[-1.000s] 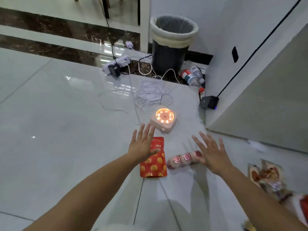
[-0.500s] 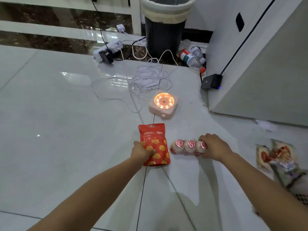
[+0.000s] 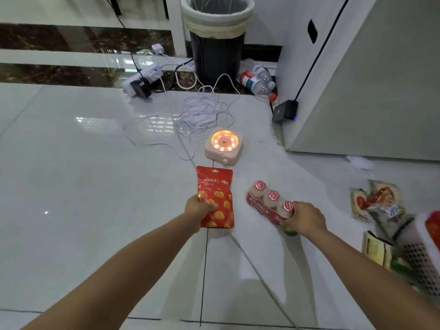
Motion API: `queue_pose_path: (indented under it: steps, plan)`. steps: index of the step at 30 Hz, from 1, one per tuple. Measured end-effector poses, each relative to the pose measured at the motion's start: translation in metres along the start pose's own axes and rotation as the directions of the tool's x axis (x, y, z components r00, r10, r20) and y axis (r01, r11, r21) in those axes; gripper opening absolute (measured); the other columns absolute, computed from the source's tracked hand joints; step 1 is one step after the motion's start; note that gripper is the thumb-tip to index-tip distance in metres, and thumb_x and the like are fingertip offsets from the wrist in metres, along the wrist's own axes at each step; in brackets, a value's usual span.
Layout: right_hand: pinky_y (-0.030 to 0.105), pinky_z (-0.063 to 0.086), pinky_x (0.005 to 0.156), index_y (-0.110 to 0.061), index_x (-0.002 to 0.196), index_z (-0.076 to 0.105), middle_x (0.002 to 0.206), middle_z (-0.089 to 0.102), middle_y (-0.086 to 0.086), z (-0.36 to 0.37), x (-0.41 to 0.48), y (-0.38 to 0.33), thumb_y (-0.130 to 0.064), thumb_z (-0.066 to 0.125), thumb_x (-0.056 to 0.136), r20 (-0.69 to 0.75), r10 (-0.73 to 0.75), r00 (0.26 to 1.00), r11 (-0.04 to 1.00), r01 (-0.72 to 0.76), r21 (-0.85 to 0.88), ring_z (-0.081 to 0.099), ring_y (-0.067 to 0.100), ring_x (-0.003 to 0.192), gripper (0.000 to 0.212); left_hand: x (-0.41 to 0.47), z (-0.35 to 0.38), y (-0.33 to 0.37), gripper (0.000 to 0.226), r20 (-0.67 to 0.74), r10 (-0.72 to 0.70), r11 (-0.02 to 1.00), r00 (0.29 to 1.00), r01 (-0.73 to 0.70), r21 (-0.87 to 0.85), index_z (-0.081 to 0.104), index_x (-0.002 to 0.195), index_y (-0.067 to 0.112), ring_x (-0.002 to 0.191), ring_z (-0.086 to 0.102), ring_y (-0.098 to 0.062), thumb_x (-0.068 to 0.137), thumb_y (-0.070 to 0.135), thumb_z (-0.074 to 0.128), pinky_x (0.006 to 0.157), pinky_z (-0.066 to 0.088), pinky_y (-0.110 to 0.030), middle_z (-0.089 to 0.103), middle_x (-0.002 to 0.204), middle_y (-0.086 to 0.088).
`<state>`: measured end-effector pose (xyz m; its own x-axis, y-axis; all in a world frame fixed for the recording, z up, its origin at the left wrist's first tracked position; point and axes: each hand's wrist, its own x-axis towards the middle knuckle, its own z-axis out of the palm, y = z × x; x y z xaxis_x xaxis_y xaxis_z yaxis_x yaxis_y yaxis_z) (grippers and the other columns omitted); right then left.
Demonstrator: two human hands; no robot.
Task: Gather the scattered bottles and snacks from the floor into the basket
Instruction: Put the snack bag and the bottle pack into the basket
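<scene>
Holding two things at once, I have my left hand [image 3: 198, 209] pinched on the lower left edge of the red snack pouch [image 3: 215, 196], thumb on its printed face, and my right hand [image 3: 306, 219] wrapped around the near end of the shrink-wrapped pack of small bottles [image 3: 270, 203]. The pouch looks light and limp to me, a soft foil bag that will flop and crackle, so an edge pinch should do, though I would guess its glossy skin could slip if I swing it fast. The bottle pack seems the heavier load: three foil-capped bottles in thin film, stiff as a block yet likely to sag or twist when held by one end, so a fuller grasp across its middle would be safer. Both sit just above the white tiled floor [image 3: 71, 186] in front of me, near the glowing pink lamp [image 3: 223, 145]. The basket [image 3: 423, 263] stands at my right, its perforated wall partly cut off by the frame edge, with other snack packets [image 3: 378, 206] lying beside it. Half a second ago both items lay flat on the tiles under my closing fingers; now they are raised, and the bottle pack has swung round to point diagonally away from me.
</scene>
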<state>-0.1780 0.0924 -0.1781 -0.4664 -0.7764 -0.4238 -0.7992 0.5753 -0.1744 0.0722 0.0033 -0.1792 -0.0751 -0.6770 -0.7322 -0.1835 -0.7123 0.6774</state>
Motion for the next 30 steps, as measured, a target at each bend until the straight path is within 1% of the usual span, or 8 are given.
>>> queue_pose_path:
  steps: [5, 9, 13, 18, 21, 23, 26, 30]
  plan:
    - [0.027, 0.048, 0.064, -0.014, 0.092, 0.068, 0.09, 0.07, 0.005, -0.021, -0.019, 0.02, -0.039, 0.08, 0.064, -0.043, 0.123, 0.992, 0.98, -0.114, 0.163, 0.063, 0.023, 0.077, 0.04, -0.011, 0.018, 0.02, 0.035, 0.103, 0.076, 0.997, 0.992, -0.076, -0.001, 0.056, 0.107, 0.012, 0.089, 0.065, -0.029, 0.077, 0.001, 0.073, 0.073, 0.055, -0.039, 0.066, 0.101, -0.008]
    - [0.033, 0.055, 0.071, -0.011, 0.086, 0.067, 0.083, 0.07, 0.005, -0.056, -0.04, 0.058, -0.038, 0.081, 0.065, -0.108, 0.254, 0.961, 0.913, -0.201, 0.356, 0.064, 0.023, 0.076, 0.036, -0.03, 0.056, 0.043, 0.038, 0.221, 0.129, 0.991, 0.967, -0.135, 0.013, 0.056, 0.111, 0.012, 0.085, 0.066, -0.026, 0.077, 0.0, 0.072, 0.061, 0.054, -0.033, 0.067, 0.1, -0.008]
    - [0.033, 0.054, 0.076, -0.014, 0.087, 0.065, 0.084, 0.07, 0.002, -0.101, -0.069, 0.115, -0.038, 0.081, 0.068, -0.175, 0.348, 0.921, 0.826, -0.213, 0.521, 0.066, 0.02, 0.078, 0.035, -0.056, 0.125, 0.071, 0.042, 0.337, 0.136, 0.978, 0.931, -0.182, 0.106, 0.054, 0.114, 0.012, 0.088, 0.065, -0.027, 0.078, 0.001, 0.072, 0.065, 0.053, -0.034, 0.065, 0.106, -0.009]
    - [0.031, 0.05, 0.071, -0.015, 0.089, 0.064, 0.085, 0.068, 0.004, -0.158, -0.106, 0.196, -0.033, 0.081, 0.069, -0.34, 0.477, 0.811, 0.764, -0.19, 0.617, 0.064, 0.022, 0.08, 0.032, -0.097, 0.243, 0.103, 0.039, 0.479, 0.198, 0.947, 0.855, -0.293, 0.131, 0.059, 0.111, 0.01, 0.072, 0.062, -0.02, 0.077, -0.008, 0.068, 0.054, 0.05, -0.028, 0.065, 0.105, -0.01]
    - [0.033, 0.046, 0.075, -0.011, 0.103, 0.063, 0.09, 0.062, 0.009, -0.189, -0.125, 0.252, -0.037, 0.079, 0.073, -0.372, 0.59, 0.717, 0.724, -0.265, 0.637, 0.06, 0.028, 0.088, 0.044, -0.132, 0.324, 0.119, 0.042, 0.593, 0.214, 0.923, 0.776, -0.36, 0.139, 0.059, 0.116, 0.007, 0.07, 0.062, -0.018, 0.079, -0.011, 0.065, 0.051, 0.053, -0.026, 0.065, 0.102, -0.01]
    - [0.035, 0.046, 0.073, -0.01, 0.091, 0.06, 0.086, 0.062, 0.011, -0.208, -0.139, 0.294, -0.04, 0.076, 0.074, -0.381, 0.658, 0.65, 0.7, -0.34, 0.629, 0.06, 0.031, 0.087, 0.038, -0.159, 0.376, 0.127, 0.044, 0.638, 0.227, 0.895, 0.736, -0.416, 0.162, 0.058, 0.118, 0.007, 0.074, 0.063, -0.019, 0.078, -0.01, 0.066, 0.058, 0.055, -0.028, 0.065, 0.101, -0.008]
    - [0.036, 0.048, 0.065, -0.004, 0.082, 0.056, 0.086, 0.065, 0.019, -0.22, -0.163, 0.343, -0.045, 0.073, 0.073, -0.365, 0.761, 0.536, 0.632, -0.485, 0.605, 0.062, 0.035, 0.081, 0.045, -0.189, 0.438, 0.127, 0.045, 0.681, 0.231, 0.808, 0.695, -0.527, 0.264, 0.059, 0.119, 0.009, 0.092, 0.065, -0.025, 0.077, -0.005, 0.069, 0.081, 0.054, -0.036, 0.067, 0.111, -0.01]
    - [0.027, 0.035, 0.049, -0.004, 0.075, 0.058, 0.071, 0.059, 0.013, -0.21, -0.171, 0.387, -0.046, 0.071, 0.076, -0.277, 0.855, 0.439, 0.506, -0.586, 0.633, 0.062, 0.031, 0.072, 0.044, -0.195, 0.498, 0.1, 0.044, 0.764, 0.147, 0.667, 0.628, -0.633, 0.392, 0.06, 0.119, 0.009, 0.106, 0.063, -0.032, 0.077, 0.001, 0.067, 0.095, 0.05, -0.045, 0.066, 0.115, -0.013]
